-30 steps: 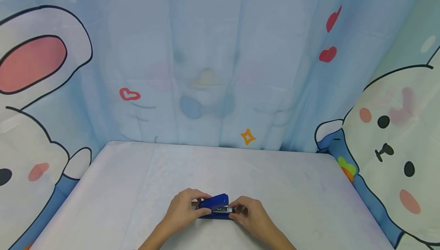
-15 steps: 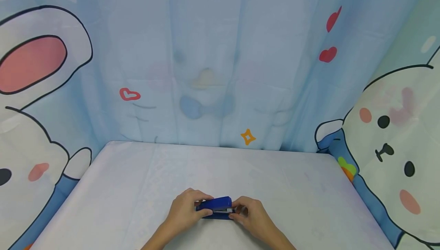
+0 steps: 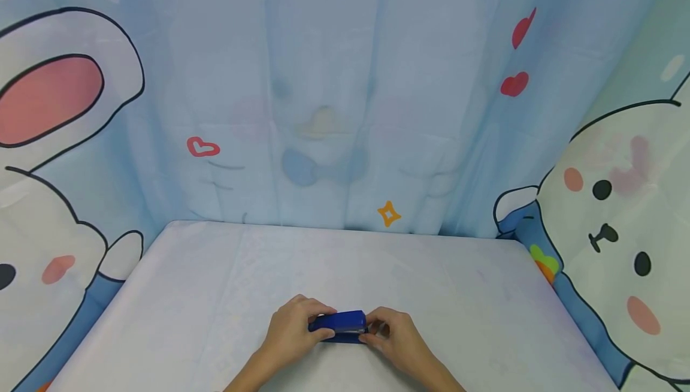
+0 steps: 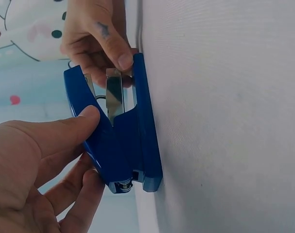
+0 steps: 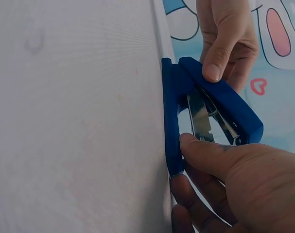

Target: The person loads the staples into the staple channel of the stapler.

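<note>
A blue stapler (image 3: 341,322) rests on the white table near its front. Its top cover (image 4: 91,128) is tilted up, and the metal staple channel (image 4: 115,92) shows between cover and base (image 5: 171,116). At the hinge end, my left hand (image 3: 293,331) grips the cover, its thumb on one side and fingers on the other. My right hand (image 3: 396,338) pinches the front end of the base, with the thumb (image 5: 210,153) against it. The inside of the channel is hidden from the head view.
The white-covered table (image 3: 259,260) spreads around the stapler. Behind it hangs a light blue curtain (image 3: 334,68) printed with hearts and cartoon animals, which also flanks both sides of the table.
The stapler's cover has swung down toward the base, so the staple channel is now mostly covered in the head view. My left hand has shifted slightly right; the right hand has barely moved.
</note>
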Motion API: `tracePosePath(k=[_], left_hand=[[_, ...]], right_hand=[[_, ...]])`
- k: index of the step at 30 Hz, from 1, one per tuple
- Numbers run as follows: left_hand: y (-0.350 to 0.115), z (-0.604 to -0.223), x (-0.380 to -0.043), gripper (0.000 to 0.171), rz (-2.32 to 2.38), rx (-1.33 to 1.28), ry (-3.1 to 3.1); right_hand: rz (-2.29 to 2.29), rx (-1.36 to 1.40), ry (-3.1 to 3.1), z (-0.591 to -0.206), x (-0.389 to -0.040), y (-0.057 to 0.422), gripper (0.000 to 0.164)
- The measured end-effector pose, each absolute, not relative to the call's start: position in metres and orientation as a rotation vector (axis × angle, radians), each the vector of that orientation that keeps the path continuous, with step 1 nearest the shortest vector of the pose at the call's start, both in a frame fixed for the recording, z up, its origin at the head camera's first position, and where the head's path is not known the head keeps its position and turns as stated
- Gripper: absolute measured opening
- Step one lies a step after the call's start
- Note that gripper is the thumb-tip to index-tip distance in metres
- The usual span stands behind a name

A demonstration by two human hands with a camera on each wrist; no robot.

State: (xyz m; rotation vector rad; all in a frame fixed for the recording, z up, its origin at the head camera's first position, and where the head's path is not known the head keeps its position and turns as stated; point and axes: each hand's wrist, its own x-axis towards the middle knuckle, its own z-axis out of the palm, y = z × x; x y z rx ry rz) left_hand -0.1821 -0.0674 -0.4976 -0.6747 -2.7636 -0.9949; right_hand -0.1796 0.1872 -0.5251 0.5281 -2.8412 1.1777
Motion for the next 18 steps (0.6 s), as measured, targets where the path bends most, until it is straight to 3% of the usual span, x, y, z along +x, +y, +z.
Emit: tracePosePath(k=[18], left_hand=[[-0.0637, -0.4997, -0.1819, 0.031, -0.887, -0.669, -2.781]], right_hand=[[1.233, 0.536, -2.818, -0.5237, -0.1771, 0.1885, 0.018]])
